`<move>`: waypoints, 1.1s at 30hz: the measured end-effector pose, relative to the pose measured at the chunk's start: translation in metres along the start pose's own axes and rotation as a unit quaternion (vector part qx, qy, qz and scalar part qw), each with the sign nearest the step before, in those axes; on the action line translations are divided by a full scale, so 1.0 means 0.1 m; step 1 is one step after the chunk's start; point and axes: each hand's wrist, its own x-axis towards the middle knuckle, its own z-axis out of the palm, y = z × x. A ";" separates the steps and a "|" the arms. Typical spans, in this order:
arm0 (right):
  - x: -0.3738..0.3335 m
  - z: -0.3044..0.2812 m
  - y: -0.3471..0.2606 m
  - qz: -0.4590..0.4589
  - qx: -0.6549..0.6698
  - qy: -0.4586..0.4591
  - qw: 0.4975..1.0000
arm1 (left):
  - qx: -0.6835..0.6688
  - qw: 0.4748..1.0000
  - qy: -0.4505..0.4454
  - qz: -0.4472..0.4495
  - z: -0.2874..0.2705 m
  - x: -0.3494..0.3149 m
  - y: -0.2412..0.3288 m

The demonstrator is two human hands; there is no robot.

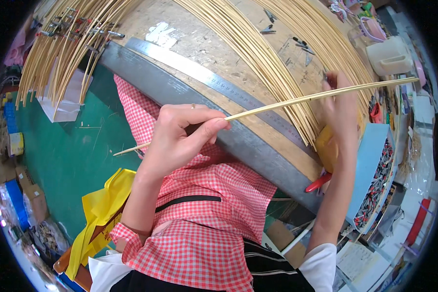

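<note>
Pale thin strip [297, 100]: head view, held aslant above workbench [199, 41], crossing steel ruler [219, 82] in sight line. Left hand [177, 136] pinches it, thumb against bent forefinger. Right hand [339, 104] blurred, behind strip's farther stretch; cannot tell whether fingers grasp anything. Blue box [367, 155] near right forearm.

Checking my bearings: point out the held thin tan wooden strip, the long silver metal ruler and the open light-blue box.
Thin tan wooden strip [272, 106], head view: its middle stretch.
Silver metal ruler [204, 75], head view: its flat face.
Light-blue box [367, 165], head view: its side wall.
</note>
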 end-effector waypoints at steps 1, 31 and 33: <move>-0.08 -0.03 -0.27 0.031 0.054 -0.011 0.998 | 0.000 1.000 0.008 0.003 0.00 -0.01 -0.01; -0.87 0.27 -1.35 0.250 0.546 0.163 0.783 | -0.037 0.993 -0.108 -0.035 0.16 0.00 -0.04; -0.93 0.22 -1.15 0.211 0.632 0.117 0.736 | -0.060 0.987 -0.141 -0.047 0.15 -0.01 -0.07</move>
